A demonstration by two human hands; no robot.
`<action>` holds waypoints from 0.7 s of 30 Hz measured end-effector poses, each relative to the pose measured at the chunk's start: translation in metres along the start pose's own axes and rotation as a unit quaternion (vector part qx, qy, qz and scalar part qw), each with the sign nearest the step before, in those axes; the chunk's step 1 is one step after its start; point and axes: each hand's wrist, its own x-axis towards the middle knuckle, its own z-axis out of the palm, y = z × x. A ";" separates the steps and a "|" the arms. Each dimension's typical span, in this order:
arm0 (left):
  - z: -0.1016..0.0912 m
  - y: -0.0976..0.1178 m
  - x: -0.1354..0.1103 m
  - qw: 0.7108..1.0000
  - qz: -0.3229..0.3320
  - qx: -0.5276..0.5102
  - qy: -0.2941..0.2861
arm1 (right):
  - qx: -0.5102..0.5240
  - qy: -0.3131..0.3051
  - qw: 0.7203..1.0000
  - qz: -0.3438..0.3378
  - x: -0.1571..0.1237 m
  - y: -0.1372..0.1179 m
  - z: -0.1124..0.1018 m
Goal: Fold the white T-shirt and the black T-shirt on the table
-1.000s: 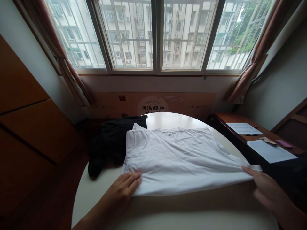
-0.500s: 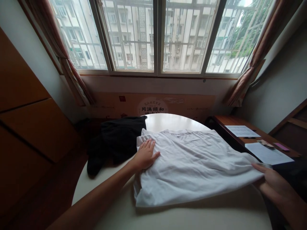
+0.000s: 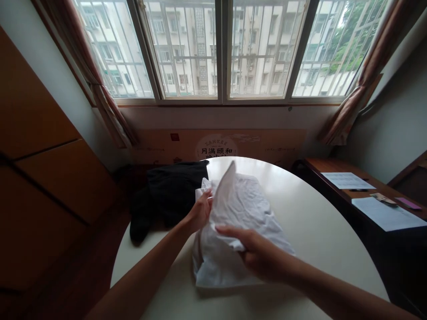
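Left hand: the left hand reaches in from the near left, its grip closed on a bunched edge of the shirt at the far-left corner of the bundle.

Right hand: the right hand comes in from the near right, with its fingers laid across a fold at the middle of the shirt. The grip looks nearly closed on that fold, though the thumb is hidden, so I can't be sure it has hold.

Shirt: a white T-shirt lies crumpled and doubled over near the middle of the surface, with one flap standing up between the hands.

Surface: a round white table carries the shirt.

Left of the shirt: a black garment lies just beside it, partly drooping over the table's left edge.

Right: a wooden desk holds two sheets of paper, well apart from the hands.

Far side: a printed board stands below a barred window.
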 end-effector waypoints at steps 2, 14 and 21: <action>-0.003 0.002 0.001 0.997 -0.014 -0.080 -0.004 | -0.080 -0.070 0.994 0.008 -0.004 0.001 0.026; -0.014 0.022 0.050 0.988 0.120 -0.002 0.098 | -0.281 -0.097 0.949 -0.107 0.002 0.019 0.071; -0.029 0.018 0.053 0.961 0.088 0.174 0.195 | -0.301 -0.072 0.940 -0.142 0.014 0.009 0.093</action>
